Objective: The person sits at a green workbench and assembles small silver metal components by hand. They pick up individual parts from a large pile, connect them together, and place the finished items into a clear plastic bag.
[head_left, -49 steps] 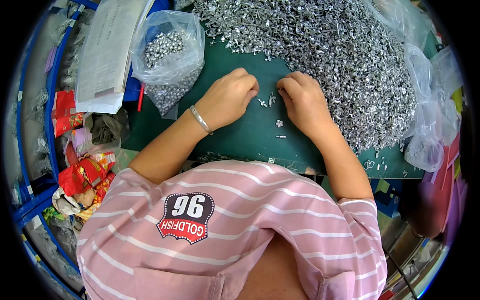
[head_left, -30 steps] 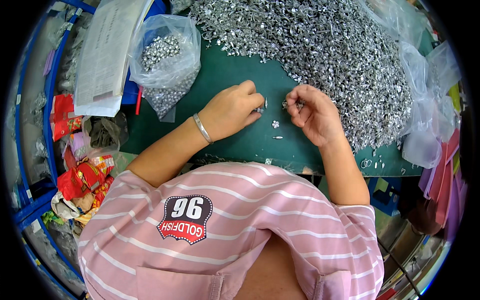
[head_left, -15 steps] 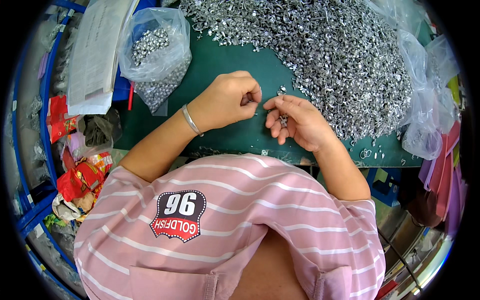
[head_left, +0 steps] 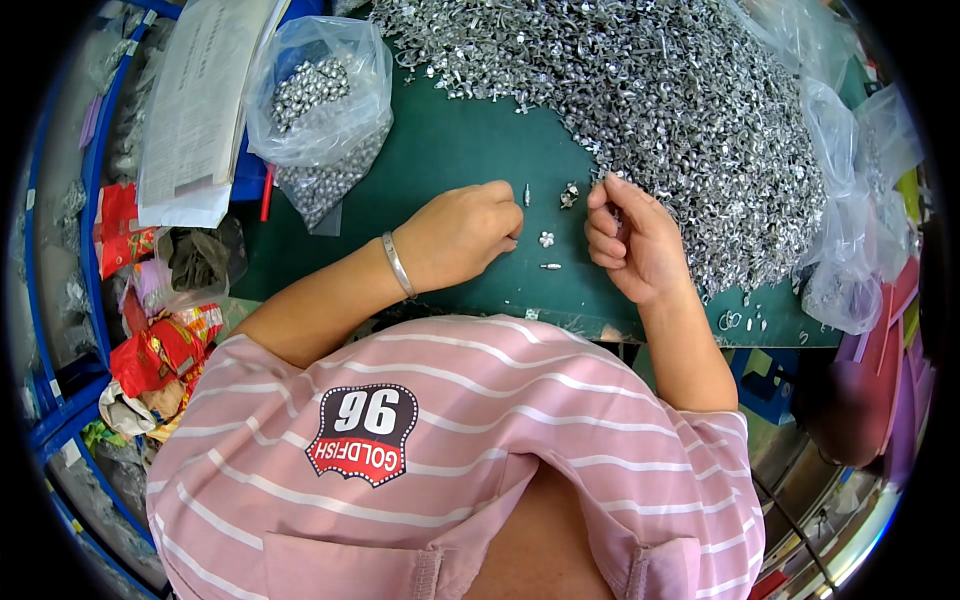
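Note:
On the green tabletop (head_left: 480, 140) my left hand (head_left: 460, 235) rests with its fingers curled in and a metal bangle at the wrist. Whatever those fingers hold, if anything, is hidden. My right hand (head_left: 645, 245) is at the near edge of a big heap of small silver metal pieces (head_left: 700, 110), thumb and fingers bent together; their contents are too small to make out. Between the hands lie a flower-shaped silver piece (head_left: 546, 239), two slender pieces, one upright in view (head_left: 527, 195) and one crosswise (head_left: 550, 266), and a chunkier piece (head_left: 569, 195).
A clear plastic bag of round silver beads (head_left: 330, 160) stands left of the heap, beside printed papers (head_left: 195, 120) and a red pen (head_left: 267, 193). Clear plastic bags (head_left: 835, 200) lie at the right. A few loose rings (head_left: 730, 320) sit near the front edge. Blue shelving (head_left: 90, 180) is at far left.
My hands have moved apart, the right one going right to the heap's edge. Several small metal pieces now show on the table between them. My left hand has come slightly nearer.

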A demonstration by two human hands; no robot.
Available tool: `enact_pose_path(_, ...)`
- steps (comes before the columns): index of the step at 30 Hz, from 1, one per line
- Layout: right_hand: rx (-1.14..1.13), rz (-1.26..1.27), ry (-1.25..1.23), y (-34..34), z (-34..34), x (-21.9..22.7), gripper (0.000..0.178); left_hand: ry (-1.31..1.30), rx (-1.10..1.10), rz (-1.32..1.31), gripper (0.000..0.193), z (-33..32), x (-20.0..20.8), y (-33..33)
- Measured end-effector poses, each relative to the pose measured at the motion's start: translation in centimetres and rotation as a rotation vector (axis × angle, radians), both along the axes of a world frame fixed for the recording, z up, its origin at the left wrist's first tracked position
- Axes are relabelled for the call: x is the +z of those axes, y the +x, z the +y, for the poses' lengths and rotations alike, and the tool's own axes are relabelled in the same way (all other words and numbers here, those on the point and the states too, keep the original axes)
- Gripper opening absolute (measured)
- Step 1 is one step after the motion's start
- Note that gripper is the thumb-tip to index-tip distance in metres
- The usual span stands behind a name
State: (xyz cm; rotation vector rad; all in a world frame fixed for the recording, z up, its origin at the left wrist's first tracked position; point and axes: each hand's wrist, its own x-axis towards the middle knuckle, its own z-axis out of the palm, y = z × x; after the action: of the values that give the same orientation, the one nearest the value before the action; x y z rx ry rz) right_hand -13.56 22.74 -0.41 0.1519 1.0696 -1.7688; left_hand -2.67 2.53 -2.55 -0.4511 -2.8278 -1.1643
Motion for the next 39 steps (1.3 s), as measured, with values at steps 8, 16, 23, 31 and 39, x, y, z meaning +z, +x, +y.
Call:
enact_pose_path(8,0.187,-0.134,0.010,1.6,-0.9,0.0,0.041,0.344,0.122,0.080,0.018,0.7,2.2,-1.8)
enact_pose_path(16,0.009,0.095,0.014,-0.2,4.5,1.3,0.023,0.001,0.175,0.088,0.022,0.8,0.1,-2.3)
enact_pose_path(23,-0.653,0.399,0.066,-2.1,10.8,4.0,0.024,0.184,-0.121,-0.147,0.017,3.8,2.6,-2.4)
enact_pose_path(31,-1.441,0.734,0.108,-11.6,27.0,7.5,0.021,-0.038,-0.261,0.042,0.019,4.7,1.0,-2.2)
enact_pose_path(39,-1.357,1.142,0.665,-14.9,26.6,6.5,0.029,1.169,0.152,-0.811,0.016,2.6,1.5,-2.9)
